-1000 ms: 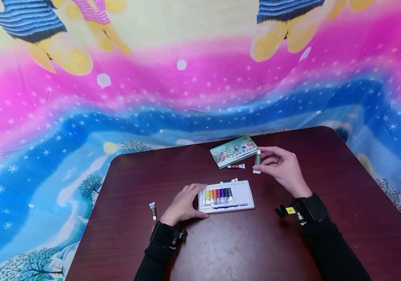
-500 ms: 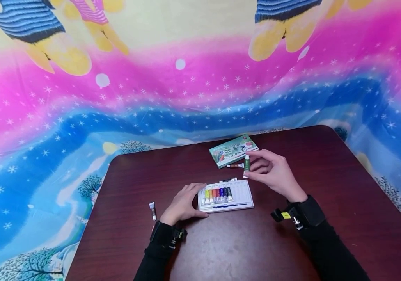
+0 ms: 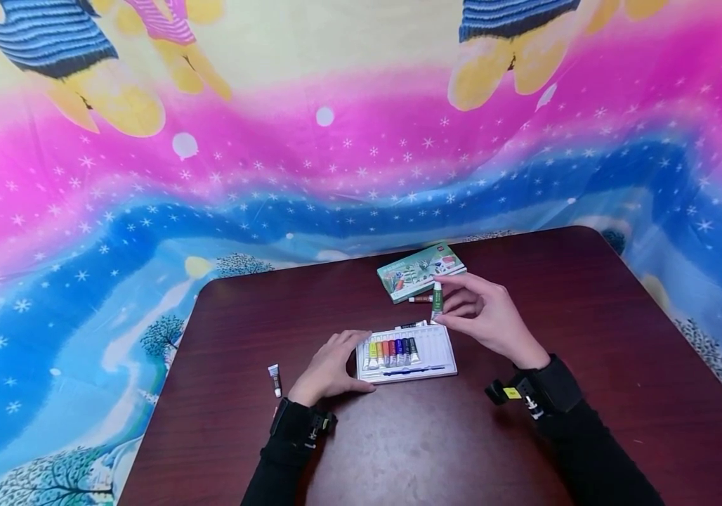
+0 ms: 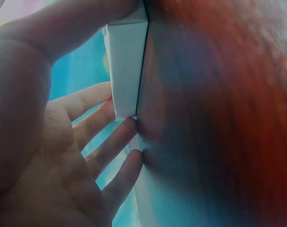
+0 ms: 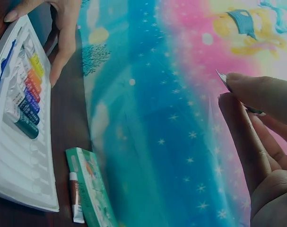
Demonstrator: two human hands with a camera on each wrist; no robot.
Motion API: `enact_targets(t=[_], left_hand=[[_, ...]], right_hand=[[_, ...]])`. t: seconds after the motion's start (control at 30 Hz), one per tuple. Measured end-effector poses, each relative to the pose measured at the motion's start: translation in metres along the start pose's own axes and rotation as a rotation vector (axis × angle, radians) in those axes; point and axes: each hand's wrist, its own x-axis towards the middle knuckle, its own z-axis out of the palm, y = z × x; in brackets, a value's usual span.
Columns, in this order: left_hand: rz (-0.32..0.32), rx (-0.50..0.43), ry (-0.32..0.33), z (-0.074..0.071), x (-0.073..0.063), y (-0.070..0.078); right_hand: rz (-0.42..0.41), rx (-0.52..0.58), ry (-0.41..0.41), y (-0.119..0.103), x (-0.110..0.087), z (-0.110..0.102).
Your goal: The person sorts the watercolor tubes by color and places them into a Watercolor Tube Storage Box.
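My right hand (image 3: 484, 313) pinches a green paint tube (image 3: 437, 299) between thumb and fingertips, upright, just above the back right part of a white plastic paint tray (image 3: 440, 351). In the right wrist view the held tube (image 5: 223, 79) shows only as a thin edge. My left hand (image 3: 329, 369) holds the tray's left end, thumb at the front corner and fingers along the back. The left wrist view shows the tray's white side (image 4: 126, 71) by those fingers. Several coloured paint tubes (image 5: 30, 90) fill the tray's left slots; a blue paintbrush (image 3: 414, 371) lies along its front.
A green illustrated box (image 3: 418, 270) lies at the back of the dark wooden table (image 3: 399, 450). A brown paint tube (image 5: 75, 196) lies beside it, and a dark tube (image 3: 410, 325) behind the tray. Another brownish tube (image 3: 275, 380) lies to the left. Patterned cloth (image 3: 336, 161) hangs behind.
My right hand has carried the green paint tube left and slightly toward me, from beside the box to over the tray's back edge. The left hand and tray have stayed put.
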Motion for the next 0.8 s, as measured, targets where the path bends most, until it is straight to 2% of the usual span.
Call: enact_targets(t=[0.1, 0.2, 0.37, 0.43, 0.6, 0.73, 0.8], left_hand=[[-0.003, 0.001, 0.0, 0.0, 0.0, 0.0], [-0.008, -0.004, -0.001, 0.0, -0.001, -0.001], [-0.01, -0.011, -0.001, 0.001, -0.002, 0.0], [-0.009, -0.008, -0.003, 0.001, -0.002, 0.0], [-0.006, -0.004, -0.003, 0.001, -0.001, 0.001], [-0.003, -0.001, -0.003, -0.001, -0.001, 0.002], [0.0, -0.001, -0.003, -0.001, -0.001, 0.002]], right_hand=[[0.061, 0.011, -0.054, 0.009, 0.001, 0.005], [0.131, 0.014, -0.143, 0.026, 0.001, 0.014], [0.241, -0.074, -0.311, 0.061, -0.002, 0.037], [0.281, -0.109, -0.351, 0.07, -0.004, 0.044], [0.326, -0.129, -0.342, 0.079, -0.007, 0.052], [0.303, -0.153, -0.312, 0.082, -0.009, 0.053], [0.273, -0.205, -0.309, 0.082, -0.009, 0.054]])
